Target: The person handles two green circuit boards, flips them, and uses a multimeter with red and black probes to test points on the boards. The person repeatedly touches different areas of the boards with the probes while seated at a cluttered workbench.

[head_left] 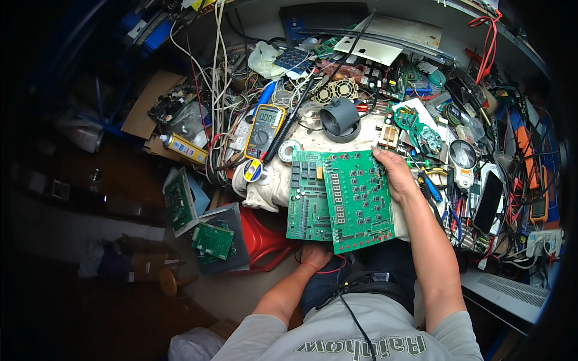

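Observation:
My right hand (395,172) grips a green circuit board (370,201) by its upper right edge, thumb at the corner. This board carries a column of digit displays and many small push buttons. Partly behind it, to the left, is a second green circuit board (307,207) with black relays and rows of small parts. My left hand (315,256) is low, just below the lower edge of the boards, close to my lap. Its fingers are mostly hidden, so its grip does not show. A thin red wire (337,269) runs beside it.
Behind the boards are a yellow multimeter (264,132), a grey plastic pipe fitting (341,118) and a solder spool (289,150). Pliers (432,183), a phone (488,203) and cables crowd the right. More boards (214,240) rest by a red stool (265,236) at left.

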Motion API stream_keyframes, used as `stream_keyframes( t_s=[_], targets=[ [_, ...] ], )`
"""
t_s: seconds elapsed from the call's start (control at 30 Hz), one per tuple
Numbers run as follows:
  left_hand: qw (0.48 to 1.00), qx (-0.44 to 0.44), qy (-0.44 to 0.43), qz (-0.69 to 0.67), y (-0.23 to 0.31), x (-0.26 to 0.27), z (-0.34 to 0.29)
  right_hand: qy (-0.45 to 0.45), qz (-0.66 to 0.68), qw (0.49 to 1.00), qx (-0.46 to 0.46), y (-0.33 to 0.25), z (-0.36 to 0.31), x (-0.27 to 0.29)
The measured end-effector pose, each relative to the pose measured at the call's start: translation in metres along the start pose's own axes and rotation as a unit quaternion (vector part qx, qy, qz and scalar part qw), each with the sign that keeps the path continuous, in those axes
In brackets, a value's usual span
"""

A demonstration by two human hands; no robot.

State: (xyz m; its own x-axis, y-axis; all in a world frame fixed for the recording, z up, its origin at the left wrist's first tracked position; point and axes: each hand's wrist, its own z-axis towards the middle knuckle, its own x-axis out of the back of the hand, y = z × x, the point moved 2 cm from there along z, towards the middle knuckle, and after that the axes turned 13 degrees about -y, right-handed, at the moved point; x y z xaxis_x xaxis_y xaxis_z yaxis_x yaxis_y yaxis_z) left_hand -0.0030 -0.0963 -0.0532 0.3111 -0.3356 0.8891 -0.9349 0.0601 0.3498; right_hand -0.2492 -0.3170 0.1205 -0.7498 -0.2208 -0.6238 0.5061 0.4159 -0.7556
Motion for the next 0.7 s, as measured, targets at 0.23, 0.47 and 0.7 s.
stream_keyframes(
  t_s=[0.23, 0.47, 0.7],
  targets=[
    [1.0, -0.015, 0.021, 0.0, 0.009, 0.012, -0.004, 0.006, -0.018, 1.0, 0.004, 0.004, 0.004, 0.004],
    [1.0, -0.022, 0.017, 0.014, 0.011, 0.016, -0.002, 0.004, -0.018, 1.0, 0.003, 0.005, 0.003, 0.005],
    [1.0, -0.015, -0.003, 0.005, 0.01, 0.014, -0.005, 0.019, -0.023, 1.0, -0.003, 0.003, 0.001, 0.004]
  ],
)
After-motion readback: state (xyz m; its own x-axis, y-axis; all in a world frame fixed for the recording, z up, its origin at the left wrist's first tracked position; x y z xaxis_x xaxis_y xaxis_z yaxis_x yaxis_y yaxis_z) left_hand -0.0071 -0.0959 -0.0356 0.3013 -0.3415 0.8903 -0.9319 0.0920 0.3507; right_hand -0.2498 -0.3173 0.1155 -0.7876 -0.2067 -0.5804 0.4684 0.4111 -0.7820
